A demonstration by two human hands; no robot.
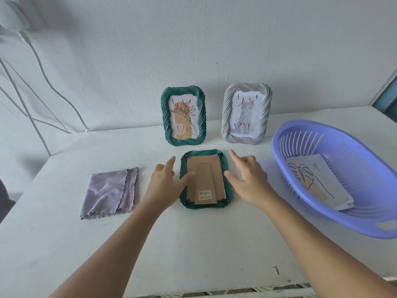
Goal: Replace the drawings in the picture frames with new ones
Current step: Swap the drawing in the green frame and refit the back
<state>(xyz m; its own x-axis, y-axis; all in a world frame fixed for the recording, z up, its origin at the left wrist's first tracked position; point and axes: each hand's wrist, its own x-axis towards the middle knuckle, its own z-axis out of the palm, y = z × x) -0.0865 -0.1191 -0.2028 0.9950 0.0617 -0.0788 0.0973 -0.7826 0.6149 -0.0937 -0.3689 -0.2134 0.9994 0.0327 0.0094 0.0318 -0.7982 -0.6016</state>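
White desk against a pale wall. 1 green frame lies face down at centre, cardboard back up, barcode sticker near its lower edge. Left hand and right hand flank it, fingers spread apart and relaxed, gripping nothing; left thumb lies over the frame's left edge, whether touching cannot be told. 2 frames stand upright behind: green frame with plant drawing, grey frame with cat drawing. Right: purple basket holding loose drawings. Left: folded lilac cloth.

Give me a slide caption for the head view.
Both hands flank a face-down green picture frame on the white table.
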